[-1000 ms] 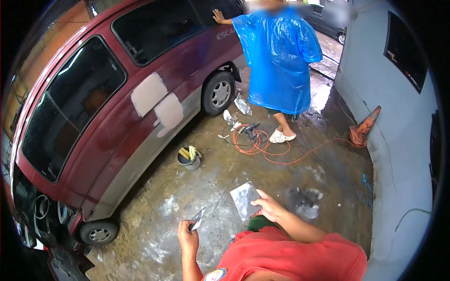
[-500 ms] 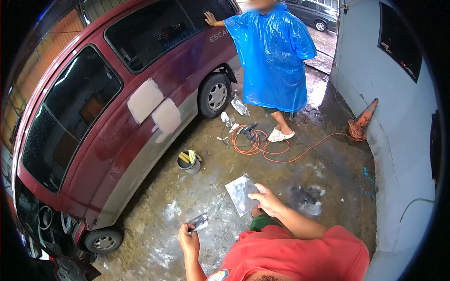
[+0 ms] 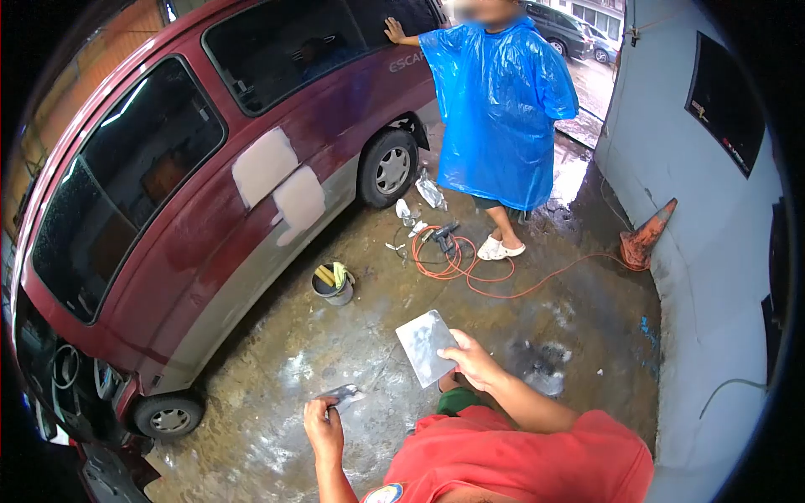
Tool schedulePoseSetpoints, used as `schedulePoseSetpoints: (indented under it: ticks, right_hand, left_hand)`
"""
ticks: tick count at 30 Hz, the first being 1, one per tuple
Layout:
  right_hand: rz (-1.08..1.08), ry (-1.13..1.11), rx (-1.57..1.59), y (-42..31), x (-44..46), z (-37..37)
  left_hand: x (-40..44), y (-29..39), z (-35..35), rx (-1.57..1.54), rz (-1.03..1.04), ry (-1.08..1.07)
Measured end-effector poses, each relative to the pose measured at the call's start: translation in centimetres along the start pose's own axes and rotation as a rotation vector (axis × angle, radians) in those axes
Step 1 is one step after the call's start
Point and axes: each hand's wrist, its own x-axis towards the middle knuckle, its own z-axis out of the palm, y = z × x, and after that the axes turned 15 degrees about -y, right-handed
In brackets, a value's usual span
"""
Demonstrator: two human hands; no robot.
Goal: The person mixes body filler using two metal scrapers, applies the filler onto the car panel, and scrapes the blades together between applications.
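My left hand (image 3: 324, 426) is closed on a small, thin, dark-grey putty spreader (image 3: 343, 393), held low over the floor. My right hand (image 3: 472, 362) grips the right edge of a flat rectangular mixing board (image 3: 423, 345), thumb on top. Greyish smears mark the board's pale face. The two tools are apart, with the board higher and to the right. Beyond them stands a maroon van (image 3: 197, 222) with a pale filler patch (image 3: 265, 165) on its side and a second patch (image 3: 300, 199) just below.
A bucket (image 3: 334, 293) with yellow things in it stands beside the van. An orange hose (image 3: 453, 270) lies coiled near a dark power tool (image 3: 444, 238). A person in a blue raincoat (image 3: 495, 117) leans a hand on the van. An orange cone (image 3: 647, 238) stands by the grey wall (image 3: 650, 142).
The view has shifted slightly. My left hand has moved a little left, and the spreader has turned to a flatter angle. My right hand still holds the board.
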Motion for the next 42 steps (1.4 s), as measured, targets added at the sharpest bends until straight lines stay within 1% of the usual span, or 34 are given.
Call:
schedulePoseSetpoints:
  ticks: [4,6,9,13,16,17,20,21,23,25,29,32,37,42]
  right_hand:
    - [-0.022,-0.001,-0.017,-0.1,0.1,0.2]
    - [-0.02,0.006,-0.076,0.3,0.2,-0.3]
    - [-0.046,0.001,-0.098,0.1,0.1,0.1]
    - [-0.063,-0.005,-0.193,-0.6,0.3,0.9]
    - [-0.139,0.037,-0.609,-0.6,0.7,0.7]
    - [-0.092,0.0,-0.64,-2.8,0.1,2.5]
    - [-0.306,-0.052,-1.033,-4.6,-0.3,4.1]
    - [-0.461,-0.121,-1.149,-5.3,-0.1,4.4]
    - [-0.518,-0.172,-1.223,-6.0,-0.4,5.6]
    - [-0.569,-0.244,-1.297,-5.9,-0.5,6.7]
    - [-0.66,-0.37,-1.418,-6.5,-0.8,9.3]
    - [-0.674,-0.462,-1.464,-6.7,-0.7,10.6]
    - [-0.683,-0.515,-1.462,-6.2,-0.4,11.9]
    - [-0.649,-0.527,-1.417,-4.5,0.5,11.6]
  left_hand:
    - [0.3,-0.2,-0.8,0.022,0.071,0.013]
    - [0.5,0.0,-1.2,0.032,0.083,0.028]
    - [0.7,0.1,-1.7,-0.01,0.131,0.088]
    - [1.6,1.8,-3.7,-0.011,0.207,0.118]
    - [2.1,3.4,-5.4,0.04,0.275,0.112]
    - [2.3,3.9,-5.8,0.058,0.301,0.116]
    - [2.5,4.9,-6.7,0.121,0.345,0.125]
    - [2.5,5.0,-6.8,0.135,0.357,0.135]
    - [2.4,4.9,-7.0,0.186,0.386,0.174]
    - [2.2,5.3,-7.6,0.204,0.396,0.16]
    - [1.8,6.3,-8.3,0.257,0.415,0.18]
    - [1.5,6.5,-8.5,0.27,0.441,0.177]
    - [0.7,7.2,-8.5,0.292,0.463,0.172]
    - [-0.3,7.5,-8.4,0.295,0.5,0.162]
